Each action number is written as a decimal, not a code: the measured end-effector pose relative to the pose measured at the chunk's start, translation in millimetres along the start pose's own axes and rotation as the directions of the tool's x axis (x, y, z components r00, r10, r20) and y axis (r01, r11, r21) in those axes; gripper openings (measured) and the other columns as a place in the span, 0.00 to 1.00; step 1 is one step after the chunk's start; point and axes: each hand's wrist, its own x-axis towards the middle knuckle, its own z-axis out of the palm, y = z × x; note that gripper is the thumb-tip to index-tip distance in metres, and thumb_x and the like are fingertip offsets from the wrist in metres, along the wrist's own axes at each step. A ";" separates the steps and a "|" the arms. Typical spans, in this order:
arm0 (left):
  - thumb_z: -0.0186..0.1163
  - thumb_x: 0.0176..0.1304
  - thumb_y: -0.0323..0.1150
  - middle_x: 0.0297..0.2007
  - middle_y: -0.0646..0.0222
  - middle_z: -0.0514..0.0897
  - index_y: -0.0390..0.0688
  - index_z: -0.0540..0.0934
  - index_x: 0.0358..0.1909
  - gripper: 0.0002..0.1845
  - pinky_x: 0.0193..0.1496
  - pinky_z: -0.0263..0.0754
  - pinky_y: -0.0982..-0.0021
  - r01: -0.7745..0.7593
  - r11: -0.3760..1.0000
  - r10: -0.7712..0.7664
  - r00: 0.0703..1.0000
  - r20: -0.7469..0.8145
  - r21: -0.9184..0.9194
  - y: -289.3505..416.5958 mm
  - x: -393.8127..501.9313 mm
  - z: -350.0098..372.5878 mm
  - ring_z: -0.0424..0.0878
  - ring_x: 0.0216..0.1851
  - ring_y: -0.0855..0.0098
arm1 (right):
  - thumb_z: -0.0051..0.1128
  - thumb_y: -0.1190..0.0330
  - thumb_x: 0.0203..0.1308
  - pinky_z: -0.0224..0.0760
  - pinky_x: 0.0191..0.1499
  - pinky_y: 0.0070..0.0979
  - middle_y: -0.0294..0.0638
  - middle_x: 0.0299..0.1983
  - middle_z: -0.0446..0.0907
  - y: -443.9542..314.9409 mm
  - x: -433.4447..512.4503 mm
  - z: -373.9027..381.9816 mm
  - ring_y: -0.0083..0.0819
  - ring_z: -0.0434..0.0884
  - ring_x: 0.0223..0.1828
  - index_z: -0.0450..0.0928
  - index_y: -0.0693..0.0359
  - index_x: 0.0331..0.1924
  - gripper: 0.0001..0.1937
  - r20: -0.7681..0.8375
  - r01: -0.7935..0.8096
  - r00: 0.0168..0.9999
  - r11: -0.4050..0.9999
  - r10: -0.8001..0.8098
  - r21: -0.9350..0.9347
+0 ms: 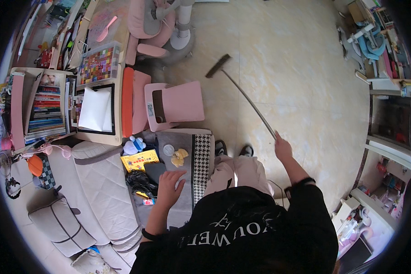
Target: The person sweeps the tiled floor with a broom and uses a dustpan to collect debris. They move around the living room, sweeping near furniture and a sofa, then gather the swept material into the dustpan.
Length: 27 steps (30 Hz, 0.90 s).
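My right hand (283, 148) grips the metal handle of a broom (250, 101), which slants away from me to the upper left. Its dark bristle head (218, 66) is at the far end, over the tiled floor (277, 78); whether it touches the tiles I cannot tell. Above the grey sofa seat (178, 142), my left hand (172, 186) holds nothing, its thumb apart from the fingers. Close by on the seat are a dark flat case (155, 171), a black plastic bag (142, 183), some crumpled yellowish pieces (179, 157) and a clear round lid or cup (169, 150).
A pink chair (183, 101) stands left of the broom, beside a desk (120, 135) with a bead box (101, 63). Behind it is a pink swivel chair (152, 51). On the sofa lie a blue-and-white plush toy (134, 145) and a yellow book (138, 159). Shelves line the right side.
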 end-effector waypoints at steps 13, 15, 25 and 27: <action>0.57 0.48 0.29 0.34 0.67 0.77 0.46 0.75 0.40 0.14 0.41 0.61 0.66 0.331 0.940 -0.326 0.943 -0.071 0.078 29.8 22.4 -4.8 0.71 0.37 0.64 | 0.36 0.70 0.55 0.70 0.37 0.39 0.49 0.34 0.78 -180.2 255.0 -22.5 0.46 0.77 0.35 0.70 0.50 0.48 0.17 0.056 0.490 0.871 0.871 -0.488 -0.026; 0.58 0.47 0.29 0.34 0.68 0.77 0.46 0.76 0.40 0.14 0.42 0.61 0.65 0.315 0.947 -0.308 0.946 -0.102 0.068 42.3 49.7 -6.3 0.71 0.38 0.64 | 0.36 0.70 0.55 0.70 0.37 0.38 0.49 0.34 0.78 -170.2 281.6 -21.9 0.45 0.77 0.36 0.70 0.49 0.48 0.17 0.118 0.416 0.905 0.908 -0.408 -0.050; 0.56 0.50 0.30 0.35 0.66 0.77 0.46 0.75 0.41 0.14 0.43 0.62 0.64 0.220 0.970 -0.214 0.975 -0.060 0.106 98.7 182.9 -35.6 0.71 0.39 0.62 | 0.40 0.73 0.52 0.71 0.32 0.35 0.50 0.29 0.74 28.2 196.0 -84.2 0.42 0.78 0.28 0.54 0.47 0.61 0.28 0.256 0.143 0.961 0.979 -0.103 -0.143; 0.56 0.50 0.30 0.35 0.65 0.78 0.45 0.75 0.40 0.13 0.43 0.62 0.63 0.202 0.975 -0.199 0.979 -0.042 0.094 100.8 204.5 -44.8 0.71 0.39 0.61 | 0.40 0.73 0.52 0.71 0.31 0.35 0.50 0.29 0.74 26.7 200.9 -101.0 0.43 0.78 0.27 0.54 0.46 0.61 0.29 0.240 0.140 0.965 0.984 -0.110 -0.114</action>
